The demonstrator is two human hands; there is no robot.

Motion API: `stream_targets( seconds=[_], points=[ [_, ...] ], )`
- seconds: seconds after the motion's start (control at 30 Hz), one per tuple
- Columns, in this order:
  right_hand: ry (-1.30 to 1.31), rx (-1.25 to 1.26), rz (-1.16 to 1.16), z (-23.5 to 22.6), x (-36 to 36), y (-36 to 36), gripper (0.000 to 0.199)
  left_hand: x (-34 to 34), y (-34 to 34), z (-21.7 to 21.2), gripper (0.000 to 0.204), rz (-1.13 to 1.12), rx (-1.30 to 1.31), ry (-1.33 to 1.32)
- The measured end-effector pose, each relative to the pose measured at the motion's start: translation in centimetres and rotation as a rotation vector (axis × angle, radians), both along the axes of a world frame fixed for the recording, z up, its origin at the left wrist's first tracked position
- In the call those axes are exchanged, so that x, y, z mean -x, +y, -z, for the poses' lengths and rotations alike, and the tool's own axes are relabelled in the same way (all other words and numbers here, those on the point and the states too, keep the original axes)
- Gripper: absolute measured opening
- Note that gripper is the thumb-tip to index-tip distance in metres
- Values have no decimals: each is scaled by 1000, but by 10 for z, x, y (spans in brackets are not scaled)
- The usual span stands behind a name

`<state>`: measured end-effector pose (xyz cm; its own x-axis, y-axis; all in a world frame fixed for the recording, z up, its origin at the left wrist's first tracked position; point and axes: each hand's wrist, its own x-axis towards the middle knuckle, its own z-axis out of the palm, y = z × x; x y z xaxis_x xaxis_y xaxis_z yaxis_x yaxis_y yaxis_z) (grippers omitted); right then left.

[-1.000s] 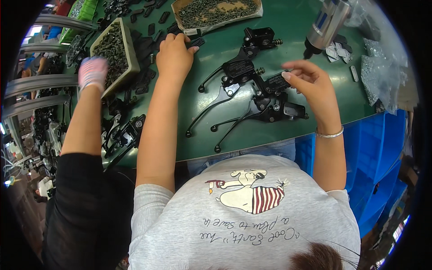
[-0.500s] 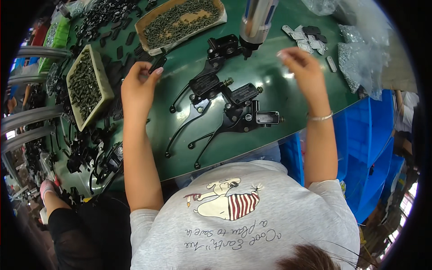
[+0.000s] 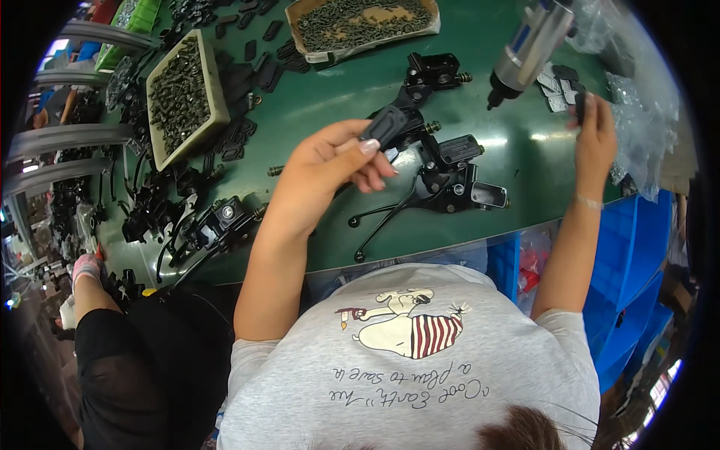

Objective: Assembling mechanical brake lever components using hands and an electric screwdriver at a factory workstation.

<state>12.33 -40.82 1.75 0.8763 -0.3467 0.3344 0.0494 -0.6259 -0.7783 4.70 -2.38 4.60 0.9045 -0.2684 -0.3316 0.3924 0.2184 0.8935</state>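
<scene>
My left hand [image 3: 322, 169] pinches a black rectangular rubber gasket [image 3: 386, 127] between thumb and fingers, above the brake lever assemblies. Several of these lie in a cluster on the bench; the nearest brake lever assembly [image 3: 442, 184] has an uncovered reservoir [image 3: 489, 195]. Behind it, another carries a black cap [image 3: 458, 149], and a third assembly [image 3: 433, 73] lies farthest back. My left hand partly hides those in between. At the right, my right hand [image 3: 595, 135] holds a small dark plate [image 3: 580, 109] beside a pile of silver and dark plates [image 3: 556, 88].
A powered screwdriver [image 3: 529, 52] hangs over the bench between my hands. Screws fill a cream tray [image 3: 219, 112] at left and a cardboard tray [image 3: 322, 56] at back. Loose black gaskets [image 3: 264, 71] lie between them. Clear plastic bags [image 3: 645, 112] and blue bins [image 3: 637, 240] stand at right.
My left hand has moved right with the gasket, over the levers. My right hand has gone right to the plate pile and taken a dark plate. The screwdriver has swung right; the view has shifted.
</scene>
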Motion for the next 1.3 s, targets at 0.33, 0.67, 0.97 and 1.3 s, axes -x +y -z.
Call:
stream_targets(
  seconds=[0.33,0.67,0.97,1.3],
  points=[
    [433,-774,-771,-70,80,139,19,17,-24,-13,28,27,-449,-505],
    [567,-1035,-554,-52,89,166,23,34,-29,1,24,-166,70,-327],
    [635,-895,-765,-51,88,169,23,29,-28,5,26,-102,139,-116],
    [257,-290,-757,-53,77,170,21,25,-36,0,25,-219,-20,-186]
  ],
)
